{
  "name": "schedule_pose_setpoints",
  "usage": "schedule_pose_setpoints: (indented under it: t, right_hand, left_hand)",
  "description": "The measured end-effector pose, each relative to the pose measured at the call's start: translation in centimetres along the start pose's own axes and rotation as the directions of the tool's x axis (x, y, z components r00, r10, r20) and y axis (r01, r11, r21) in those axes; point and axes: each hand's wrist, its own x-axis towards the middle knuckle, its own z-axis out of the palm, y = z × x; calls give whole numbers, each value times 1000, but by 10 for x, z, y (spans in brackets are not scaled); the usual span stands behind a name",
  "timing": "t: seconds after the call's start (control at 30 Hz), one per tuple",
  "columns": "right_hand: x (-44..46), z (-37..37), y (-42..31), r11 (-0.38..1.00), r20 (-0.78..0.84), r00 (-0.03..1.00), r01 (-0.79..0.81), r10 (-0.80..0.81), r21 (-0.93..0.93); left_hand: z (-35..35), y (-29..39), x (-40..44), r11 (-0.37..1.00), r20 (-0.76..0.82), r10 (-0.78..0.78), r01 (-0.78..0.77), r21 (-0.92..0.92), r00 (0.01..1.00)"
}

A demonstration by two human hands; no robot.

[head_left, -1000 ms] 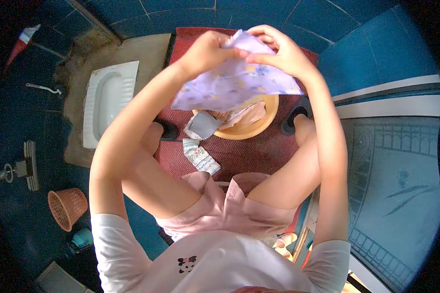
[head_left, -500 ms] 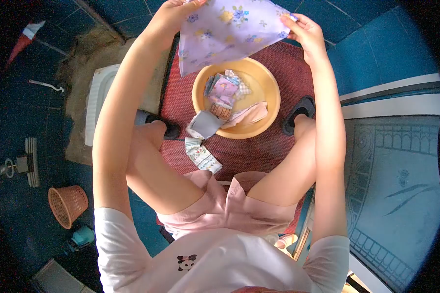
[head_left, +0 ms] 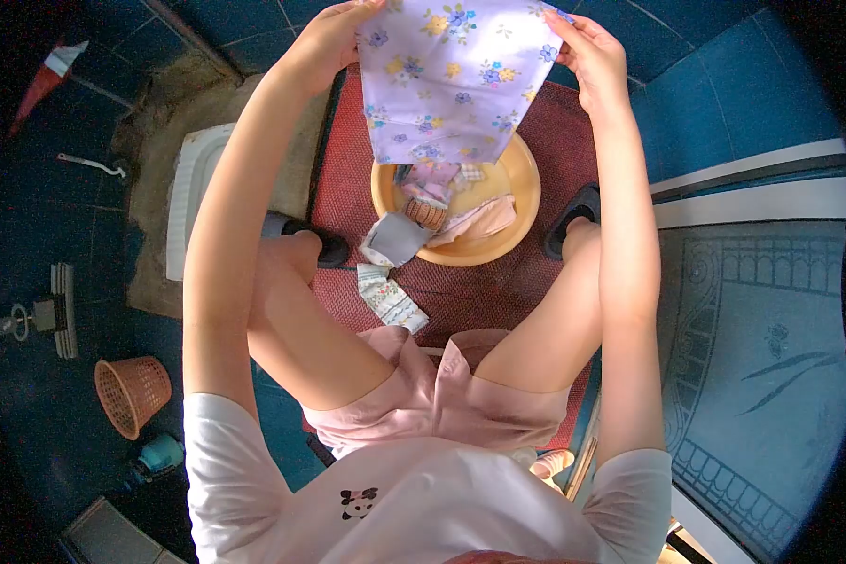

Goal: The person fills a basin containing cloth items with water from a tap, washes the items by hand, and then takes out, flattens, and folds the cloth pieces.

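Note:
A lilac cloth (head_left: 451, 85) with blue and yellow flowers hangs spread between my two hands at the top of the view. My left hand (head_left: 336, 39) pinches its upper left corner, and my right hand (head_left: 587, 56) grips the upper right one. Its lower edge covers the far part of a yellow basin (head_left: 526, 211). Inside the basin are several cloths in shallow water, among them a pale pink cloth (head_left: 479, 221) and a brown patterned one (head_left: 426, 214). A grey cloth (head_left: 397, 240) drapes over the near rim, and a white patterned cloth (head_left: 391, 299) lies on the mat below it.
The basin stands on a red mat (head_left: 470, 305) between my feet in dark slippers. A white squat toilet (head_left: 190, 188) is on the left, with a pink wastebasket (head_left: 133, 395) nearer. A glass door panel (head_left: 761, 348) stands at right.
The lilac cloth has straightened out from a slanted, folded hang to a broader, flatter spread, and its lower edge now covers more of the basin. Both hands keep their hold.

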Motion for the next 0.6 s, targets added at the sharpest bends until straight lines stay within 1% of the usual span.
schedule_pose_setpoints:
  t: [0.07,0.2,0.27,0.3,0.37,0.4,0.5,0.53,0.57,0.6]
  right_hand:
    - [6,-7,12,998,44,997,63,-64,21]
    - [4,-7,7,998,44,999,31,-33,50]
    - [-2,-2,1,997,58,998,9,-14,80]
    - [-2,2,-1,993,53,999,-11,5,114]
    - [-8,12,-3,993,73,997,-12,3,122]
    - [-10,17,-3,991,90,995,-42,31,128]
    - [-24,37,-4,988,137,990,-59,40,140]
    - [-28,42,-2,990,145,989,-33,13,136]
    - [-30,48,0,995,134,991,-4,-9,97]
    - [-32,49,2,1000,160,987,20,-21,6]
  left_hand:
    - [-3,0,0,999,43,-12,11,36,999]
    - [-1,0,0,998,-3,-49,49,47,999]
    - [0,-9,4,995,-132,33,-19,102,991]
    - [6,-10,3,994,-131,39,-25,104,991]
    - [24,-15,-2,987,-202,124,-101,123,972]
    - [25,-29,4,972,-221,182,-141,190,958]
    - [52,-45,0,944,-210,273,-220,246,939]
    - [61,-46,-3,950,-210,256,-206,233,944]
    - [66,-50,-4,896,-206,329,-235,377,922]
    - [73,-54,-6,883,-194,378,-289,369,905]
